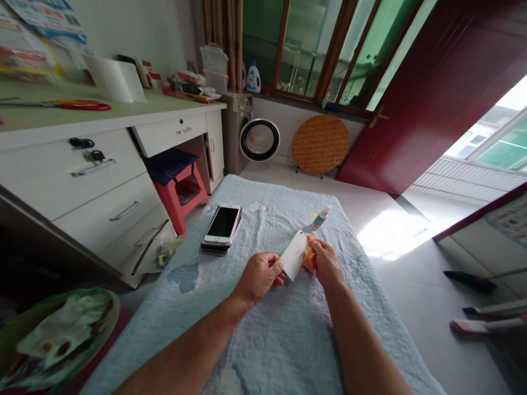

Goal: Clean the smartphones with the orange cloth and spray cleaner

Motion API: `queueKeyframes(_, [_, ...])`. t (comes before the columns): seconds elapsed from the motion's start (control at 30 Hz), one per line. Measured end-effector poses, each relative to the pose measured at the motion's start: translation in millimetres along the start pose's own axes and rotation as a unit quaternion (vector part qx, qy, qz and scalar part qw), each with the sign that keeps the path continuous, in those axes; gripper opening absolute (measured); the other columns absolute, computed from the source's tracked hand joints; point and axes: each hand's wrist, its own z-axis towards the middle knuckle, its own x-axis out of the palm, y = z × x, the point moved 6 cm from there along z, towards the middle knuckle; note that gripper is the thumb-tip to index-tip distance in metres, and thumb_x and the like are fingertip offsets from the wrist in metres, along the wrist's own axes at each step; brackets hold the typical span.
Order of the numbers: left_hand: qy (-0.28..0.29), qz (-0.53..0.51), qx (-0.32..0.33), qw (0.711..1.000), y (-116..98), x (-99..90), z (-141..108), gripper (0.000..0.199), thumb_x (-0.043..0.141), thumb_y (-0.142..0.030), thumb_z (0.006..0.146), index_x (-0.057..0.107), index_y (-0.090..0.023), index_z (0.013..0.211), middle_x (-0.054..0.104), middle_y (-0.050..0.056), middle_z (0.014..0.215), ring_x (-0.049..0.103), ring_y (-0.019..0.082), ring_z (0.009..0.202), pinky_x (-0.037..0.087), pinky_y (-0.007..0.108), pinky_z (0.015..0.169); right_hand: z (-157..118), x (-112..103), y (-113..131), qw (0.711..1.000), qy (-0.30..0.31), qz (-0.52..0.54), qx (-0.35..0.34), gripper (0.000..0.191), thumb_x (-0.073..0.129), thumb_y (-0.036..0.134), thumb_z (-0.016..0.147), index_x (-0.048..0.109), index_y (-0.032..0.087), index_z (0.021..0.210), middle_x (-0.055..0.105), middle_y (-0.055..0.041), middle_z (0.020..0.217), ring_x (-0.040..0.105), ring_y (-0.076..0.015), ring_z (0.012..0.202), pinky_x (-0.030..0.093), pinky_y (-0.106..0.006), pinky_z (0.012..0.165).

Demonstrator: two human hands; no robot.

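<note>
A silver smartphone (295, 257) is tilted up above the cloth-covered table (263, 329), its back facing me. My left hand (262, 274) pinches the phone's lower left edge between thumb and fingers. In my right hand (326, 260) is a bunched orange cloth (309, 257), against the phone's right edge. Just beyond that hand stands a small spray bottle (321, 218) with a blue label and a clear cap. To the left lies a stack of several phones (222, 226), the top one white-framed with a dark screen facing up.
Left of the table are a white desk with drawers (94, 159) and a red stool (181, 192). A waste bin (113, 312) stands at the lower left. Behind are a washing machine with its door open (259, 140), a round wooden tabletop (320, 144) and a red door (403, 93).
</note>
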Motion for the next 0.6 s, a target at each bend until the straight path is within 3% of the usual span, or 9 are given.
queueKeyframes(0.6, [-0.019, -0.051, -0.027, 0.998, 6.4, 4.8, -0.2, 0.026, 0.057, -0.038, 0.08, 0.058, -0.014, 0.07, 0.066, 0.003, 0.06, 0.06, 0.01, 0.046, 0.045, 0.017, 0.044, -3.9, 5.3, -4.9, 0.999, 0.017, 0.021, 0.019, 0.036, 0.072, 0.048, 0.064, 0.054, 0.017, 0.07, 0.05, 0.0055, 0.045, 0.043, -0.0093, 0.032, 0.035, -0.021, 0.028])
